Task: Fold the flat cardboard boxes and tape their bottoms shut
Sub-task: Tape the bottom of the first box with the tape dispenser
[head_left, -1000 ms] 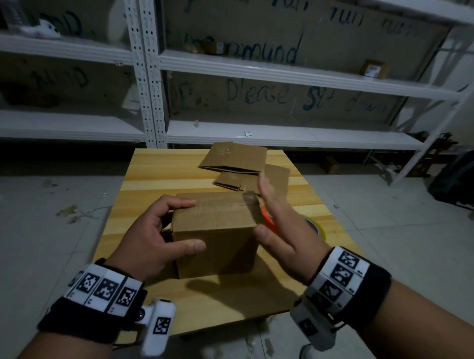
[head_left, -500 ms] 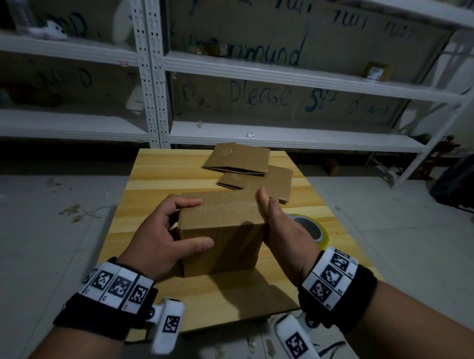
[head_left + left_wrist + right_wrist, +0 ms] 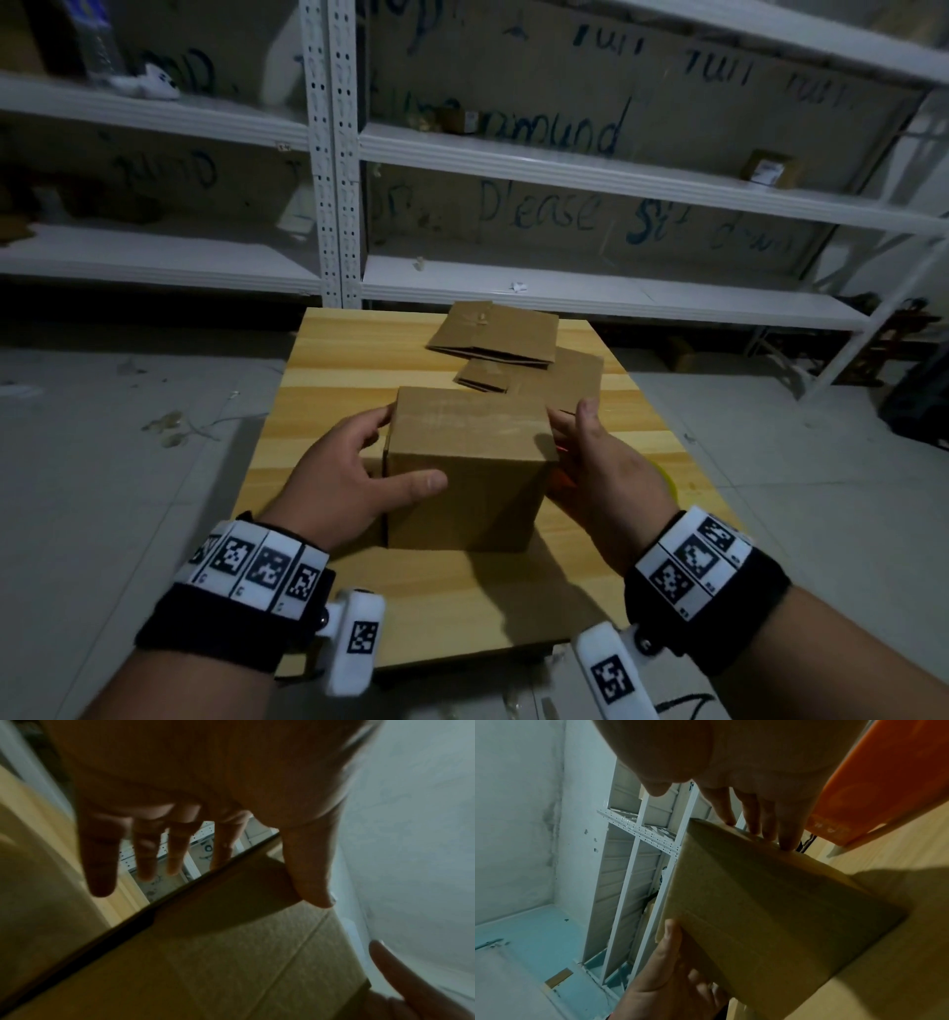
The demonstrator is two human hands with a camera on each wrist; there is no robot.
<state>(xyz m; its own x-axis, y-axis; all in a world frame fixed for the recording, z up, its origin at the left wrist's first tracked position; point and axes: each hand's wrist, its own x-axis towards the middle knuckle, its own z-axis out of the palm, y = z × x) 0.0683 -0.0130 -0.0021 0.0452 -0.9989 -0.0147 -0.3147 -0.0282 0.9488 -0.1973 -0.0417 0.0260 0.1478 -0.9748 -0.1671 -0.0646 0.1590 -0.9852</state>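
A folded cardboard box (image 3: 467,462) stands on the wooden table (image 3: 334,370), closed top face up. My left hand (image 3: 400,452) grips its near-left corner, thumb across the front face and fingers on the left side. My right hand (image 3: 570,416) lies flat against the right side, fingers straight, thumb pointing up. In the left wrist view, my left hand (image 3: 267,880) spans the box (image 3: 231,963) edge. The right wrist view shows the straight fingertips of my right hand (image 3: 718,811) touching the box (image 3: 770,902) at its far edge. Two flat boxes (image 3: 498,334) lie beyond.
A yellow tape roll (image 3: 667,483) peeks out behind my right hand. An orange object (image 3: 872,780) lies on the table beside that hand. White metal shelving (image 3: 565,288) stands behind the table, and grey floor surrounds it.
My right hand moved from the box's far-right corner to lie flat along its right side. The box turned slightly, squarer to me. The left hand kept its hold.
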